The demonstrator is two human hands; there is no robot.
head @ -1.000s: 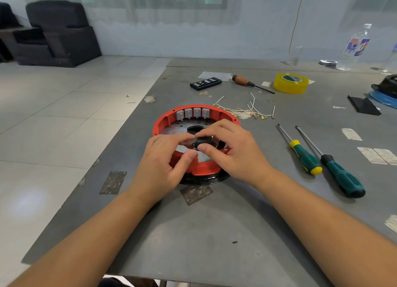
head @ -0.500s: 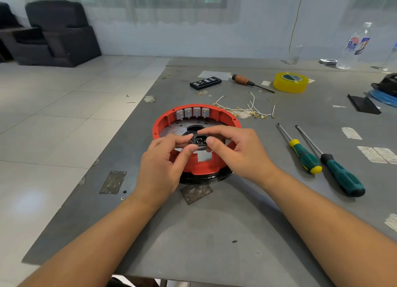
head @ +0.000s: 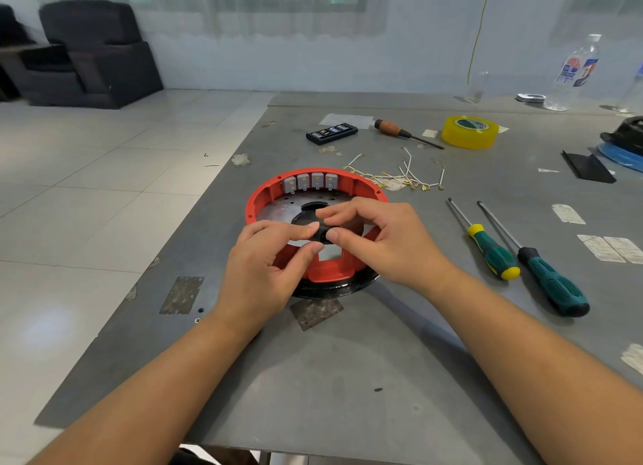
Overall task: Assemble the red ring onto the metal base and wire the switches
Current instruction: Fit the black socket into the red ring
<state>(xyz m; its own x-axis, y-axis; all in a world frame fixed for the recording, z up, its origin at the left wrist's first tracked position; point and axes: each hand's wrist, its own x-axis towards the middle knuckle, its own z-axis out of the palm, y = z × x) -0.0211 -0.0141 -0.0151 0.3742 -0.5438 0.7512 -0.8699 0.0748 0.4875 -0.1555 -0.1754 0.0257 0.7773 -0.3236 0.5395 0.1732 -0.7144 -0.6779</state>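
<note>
Head view: both hands (head: 334,242) pinch small black part (head: 322,231) above red ring (head: 266,195).

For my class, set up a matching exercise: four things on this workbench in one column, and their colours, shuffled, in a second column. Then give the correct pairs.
Things:
1. ring around the metal base
2. roll of tape
3. switches set in the far wall of the ring
4. handle of the screwdriver beside the tape

Colours:
A. grey
B. brown
C. red
D. yellow

Pairs: 1-C, 2-D, 3-A, 4-B
</note>
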